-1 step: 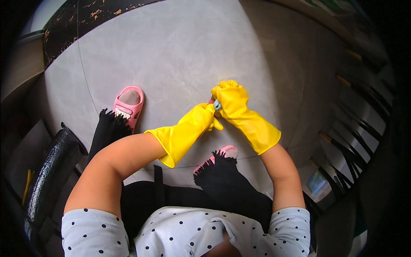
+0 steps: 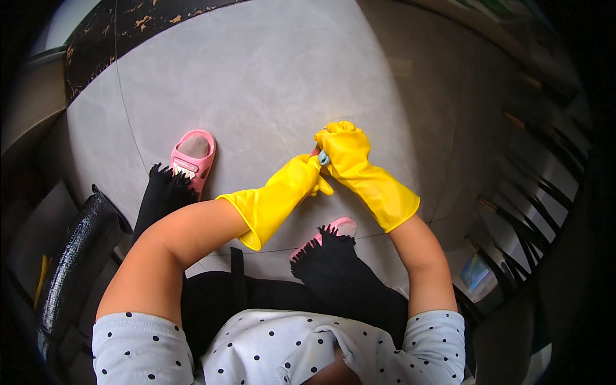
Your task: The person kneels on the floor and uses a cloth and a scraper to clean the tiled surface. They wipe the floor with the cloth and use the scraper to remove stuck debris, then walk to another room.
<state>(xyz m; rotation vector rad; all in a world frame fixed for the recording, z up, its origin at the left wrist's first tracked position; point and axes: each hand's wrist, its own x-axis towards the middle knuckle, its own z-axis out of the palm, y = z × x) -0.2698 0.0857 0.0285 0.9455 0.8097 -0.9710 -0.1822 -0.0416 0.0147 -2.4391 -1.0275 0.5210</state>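
Both my hands wear long yellow rubber gloves and meet above the grey floor. My right hand [image 2: 343, 140] is closed in a fist round a blue-grey handle [image 2: 324, 158], whose rounded end sticks out toward the left hand. The rest of that tool is hidden by the glove. Just below and to the left, my left hand [image 2: 309, 171] is closed, its fingertips close against the right glove. A small reddish bit [image 2: 315, 152] shows between the two gloves, too little of it to name. Thin dark strands [image 2: 346, 118] show just beyond the right fist.
My feet in pink slippers [image 2: 202, 160] stand apart on the tiled floor [image 2: 256, 70]. A dark patterned border [image 2: 147, 22] runs along the far left. At left lies a shiny black roll-shaped thing [image 2: 80, 247]; dark chair-like slats [image 2: 526, 224] line the right side.
My right hand and the blue-grey handle have shifted very slightly to the left. The left hand stays almost in place.
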